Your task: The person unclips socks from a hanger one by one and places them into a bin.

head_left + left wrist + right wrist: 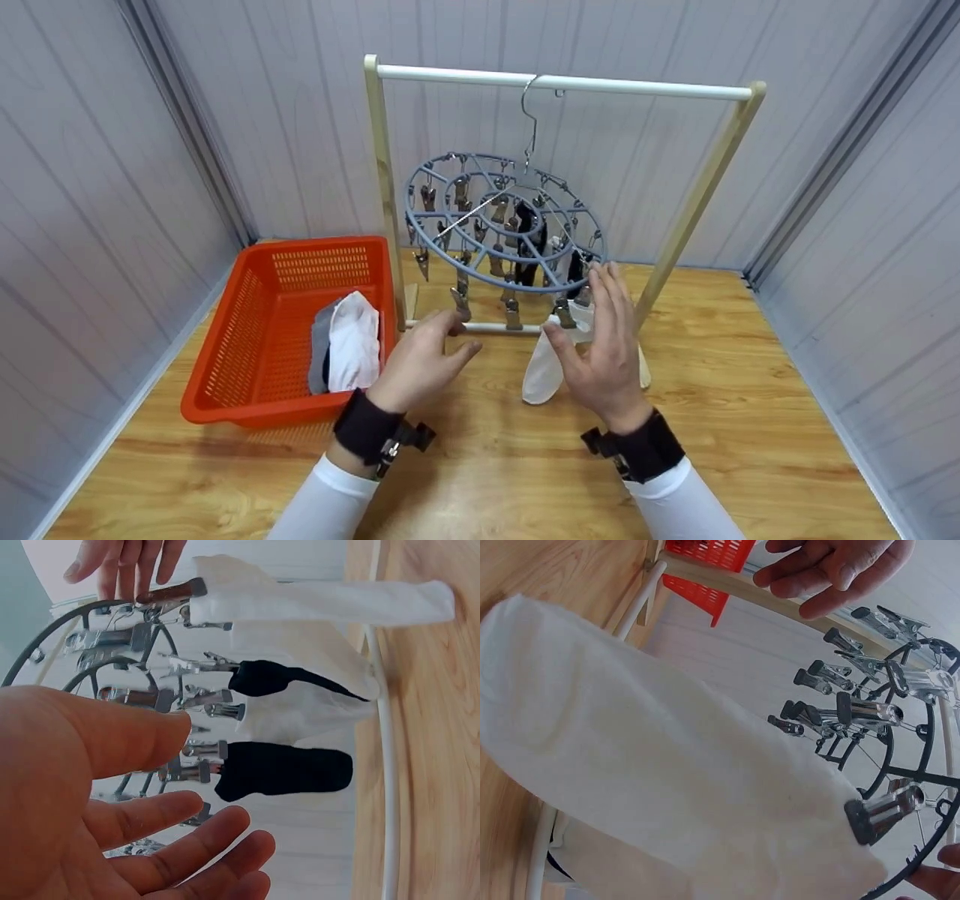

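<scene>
Left hand (420, 355) loosely bent; right hand (606, 356) outstretched

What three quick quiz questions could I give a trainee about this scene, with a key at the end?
1. True or false: the orange basket holds nothing.
2. Fill in the colour: the round hanger hangs from a ____ bar.
3. In the right wrist view, what holds the large white sock up? A) a metal clip B) a wooden peg C) a knotted ribbon

Key: 1. False; a white cloth and a grey cloth lie in it. 2. White. 3. A.
</scene>
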Demonstrator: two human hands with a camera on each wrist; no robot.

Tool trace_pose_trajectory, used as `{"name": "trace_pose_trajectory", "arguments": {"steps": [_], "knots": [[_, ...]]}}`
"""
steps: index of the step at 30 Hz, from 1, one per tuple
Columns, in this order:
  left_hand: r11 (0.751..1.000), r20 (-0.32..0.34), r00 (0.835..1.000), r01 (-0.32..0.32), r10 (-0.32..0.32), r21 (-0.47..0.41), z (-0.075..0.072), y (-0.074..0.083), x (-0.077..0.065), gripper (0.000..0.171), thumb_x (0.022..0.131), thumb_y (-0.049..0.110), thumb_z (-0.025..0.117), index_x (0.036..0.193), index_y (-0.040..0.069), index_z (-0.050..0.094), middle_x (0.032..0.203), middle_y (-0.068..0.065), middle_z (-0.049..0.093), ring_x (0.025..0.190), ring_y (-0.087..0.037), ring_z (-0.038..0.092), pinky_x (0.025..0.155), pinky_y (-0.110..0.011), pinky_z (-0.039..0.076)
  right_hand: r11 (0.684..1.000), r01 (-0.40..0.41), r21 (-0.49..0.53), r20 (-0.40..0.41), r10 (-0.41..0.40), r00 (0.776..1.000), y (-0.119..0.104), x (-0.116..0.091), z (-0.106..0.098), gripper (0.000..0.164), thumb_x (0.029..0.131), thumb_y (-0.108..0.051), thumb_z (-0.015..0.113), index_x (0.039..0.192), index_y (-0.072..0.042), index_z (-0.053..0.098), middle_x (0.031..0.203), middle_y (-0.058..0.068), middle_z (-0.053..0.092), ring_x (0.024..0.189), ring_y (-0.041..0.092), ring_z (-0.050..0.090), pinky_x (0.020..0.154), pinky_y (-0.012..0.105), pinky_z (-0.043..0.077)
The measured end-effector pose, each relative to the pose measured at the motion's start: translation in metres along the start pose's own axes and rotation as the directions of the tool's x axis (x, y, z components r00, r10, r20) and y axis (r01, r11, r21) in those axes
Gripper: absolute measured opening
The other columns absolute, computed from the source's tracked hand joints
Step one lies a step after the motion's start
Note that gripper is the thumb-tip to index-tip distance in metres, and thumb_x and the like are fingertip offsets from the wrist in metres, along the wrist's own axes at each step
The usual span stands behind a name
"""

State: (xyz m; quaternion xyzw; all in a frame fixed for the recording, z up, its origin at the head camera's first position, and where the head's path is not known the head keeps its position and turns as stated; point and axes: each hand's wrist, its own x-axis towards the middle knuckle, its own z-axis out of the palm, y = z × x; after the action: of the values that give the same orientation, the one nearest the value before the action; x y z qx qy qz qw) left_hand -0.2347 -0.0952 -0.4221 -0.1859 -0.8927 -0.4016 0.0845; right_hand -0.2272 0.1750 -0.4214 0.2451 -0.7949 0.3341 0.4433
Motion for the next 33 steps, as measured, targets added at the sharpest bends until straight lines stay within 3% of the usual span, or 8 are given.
{"name": "trace_pose_trajectory", "arguments": {"steps": [7, 15, 19, 25, 33], "knots": [[1.000, 0.027, 1.000, 0.008, -0.007, -0.009, 0.004, 0.003, 0.000, 0.046, 0.104, 0.028, 0.082, 0.141, 0.003, 0.069, 0.126, -0.015, 0.075, 0.117, -0.032, 0.071, 0.102, -0.053, 0.058, 0.999, 0.052, 0.002, 0.028, -0.052, 0.998, -0.006, -0.001, 0.001, 0.086, 0.112, -0.058, 0.060, 0.160, 0.012, 0.045, 0.162, 0.034, 0.049, 0.159, 0.051, 0.036, 0.132, 0.063, 0.024], [0.996, 0.057, 0.998, -0.016, 0.022, -0.088, 0.016, 0.002, -0.001, 0.054, 0.103, 0.031, 0.084, 0.143, 0.002, 0.064, 0.138, -0.021, 0.071, 0.128, -0.039, 0.069, 0.108, -0.057, 0.056, 0.994, 0.112, 0.010, 0.080, -0.113, 0.990, -0.012, -0.003, 0.000, 0.085, 0.111, -0.058, 0.061, 0.162, 0.009, 0.046, 0.169, 0.022, 0.048, 0.160, 0.046, 0.037, 0.132, 0.060, 0.025], [0.993, 0.090, 0.996, -0.010, 0.020, -0.115, 0.023, 0.004, -0.003, 0.063, 0.101, 0.031, 0.086, 0.150, 0.002, 0.060, 0.145, -0.021, 0.069, 0.134, -0.038, 0.067, 0.113, -0.056, 0.053, 0.985, 0.171, 0.020, 0.069, -0.172, 0.983, -0.015, -0.003, 0.001, 0.082, 0.111, -0.054, 0.065, 0.161, 0.009, 0.048, 0.166, 0.024, 0.051, 0.157, 0.048, 0.040, 0.132, 0.060, 0.027], [0.990, 0.109, 0.994, -0.001, 0.016, -0.138, 0.031, 0.004, -0.003, 0.066, 0.097, 0.030, 0.089, 0.149, 0.001, 0.061, 0.137, -0.020, 0.073, 0.121, -0.034, 0.072, 0.104, -0.053, 0.059, 0.976, 0.215, 0.035, 0.066, -0.217, 0.974, -0.019, -0.003, 0.002, 0.082, 0.108, -0.050, 0.070, 0.161, 0.009, 0.048, 0.166, 0.024, 0.051, 0.156, 0.048, 0.042, 0.130, 0.060, 0.030], [0.984, 0.097, 0.995, 0.031, -0.014, -0.174, 0.033, 0.000, -0.003, 0.057, 0.092, 0.023, 0.092, 0.139, 0.002, 0.067, 0.119, -0.012, 0.076, 0.103, -0.026, 0.072, 0.092, -0.050, 0.061, 0.972, 0.229, 0.056, 0.053, -0.232, 0.971, -0.022, -0.002, 0.001, 0.078, 0.110, -0.050, 0.068, 0.159, 0.009, 0.052, 0.161, 0.030, 0.054, 0.154, 0.049, 0.044, 0.131, 0.054, 0.031]]}}
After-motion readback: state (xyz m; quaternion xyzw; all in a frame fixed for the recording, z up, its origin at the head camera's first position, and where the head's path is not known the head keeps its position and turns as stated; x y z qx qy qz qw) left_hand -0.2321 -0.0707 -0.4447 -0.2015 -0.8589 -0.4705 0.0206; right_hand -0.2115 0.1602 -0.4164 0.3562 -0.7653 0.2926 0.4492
